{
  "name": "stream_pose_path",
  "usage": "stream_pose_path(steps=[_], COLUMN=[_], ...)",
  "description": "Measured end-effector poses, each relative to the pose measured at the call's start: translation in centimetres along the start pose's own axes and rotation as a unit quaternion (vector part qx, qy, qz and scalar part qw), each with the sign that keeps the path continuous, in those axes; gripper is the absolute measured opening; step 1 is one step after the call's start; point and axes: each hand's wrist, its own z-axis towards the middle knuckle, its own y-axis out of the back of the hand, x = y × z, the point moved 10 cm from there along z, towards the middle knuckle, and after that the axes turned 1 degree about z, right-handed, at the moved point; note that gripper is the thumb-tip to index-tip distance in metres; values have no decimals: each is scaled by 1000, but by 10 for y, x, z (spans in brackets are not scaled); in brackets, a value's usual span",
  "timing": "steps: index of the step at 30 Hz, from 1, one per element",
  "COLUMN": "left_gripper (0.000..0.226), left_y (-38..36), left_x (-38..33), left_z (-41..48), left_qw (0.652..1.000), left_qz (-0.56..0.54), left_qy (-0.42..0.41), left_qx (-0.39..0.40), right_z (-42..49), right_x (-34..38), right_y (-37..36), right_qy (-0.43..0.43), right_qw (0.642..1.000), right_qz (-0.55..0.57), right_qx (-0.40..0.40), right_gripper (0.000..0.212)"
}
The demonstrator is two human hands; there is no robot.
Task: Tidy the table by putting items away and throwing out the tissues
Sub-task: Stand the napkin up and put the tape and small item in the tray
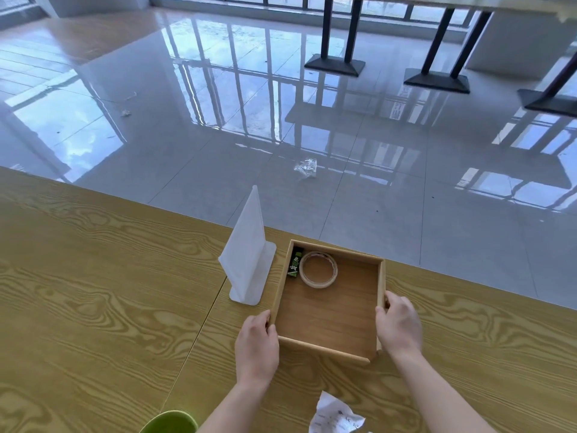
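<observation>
A shallow wooden box (327,346) sits on the wood-grain table (93,292) near its far edge. Inside it, at the far left corner, lie a roll of clear tape (318,269) and a small green packet (294,263). My left hand (257,345) grips the box's left wall near the front corner. My right hand (398,326) grips the right wall. A crumpled white tissue (335,415) lies on the table near me, between my forearms.
A white upright sign holder (246,254) stands just left of the box. A green round rim (170,421), a cup or bin, shows at the bottom edge. Beyond the table edge is glossy floor with a plastic wrapper (306,167) and black table bases (334,64).
</observation>
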Motion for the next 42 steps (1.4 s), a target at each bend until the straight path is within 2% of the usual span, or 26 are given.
stream_pose_path(steps=[7,11,17,23,27,31,33,36,42], left_gripper=[35,34,33,33,32,36,34,14,23], left_y=[10,13,13,15,21,41,52,63,66], left_x=[12,13,15,19,24,33,26,14,16], left_z=[11,14,12,12,13,21,30,44,54], left_qw=[999,999,999,999,996,981,982,988,988], left_qz=[-11,-11,-9,-12,-58,-124,-119,-77,-50], left_qy=[30,33,32,36,66,127,111,71,69], left_qx=[-16,-19,-11,-10,-24,-74,-98,-117,-131], right_z=[5,5,0,-7,-7,-7,-7,-8,-8], right_x=[13,15,13,15,12,10,10,9,7], right_y=[-12,-14,-14,-12,-13,-13,-13,-13,-15], right_qy=[12,10,18,20,17,6,4,3,4], right_qw=[1000,1000,1000,1000,1000,1000,999,999,999], right_qz=[-2,2,0,10,15,26,33,38,40], right_qx=[6,4,0,-13,-13,-10,-9,-9,-7], right_gripper=[33,37,28,29,28,33,38,40,40])
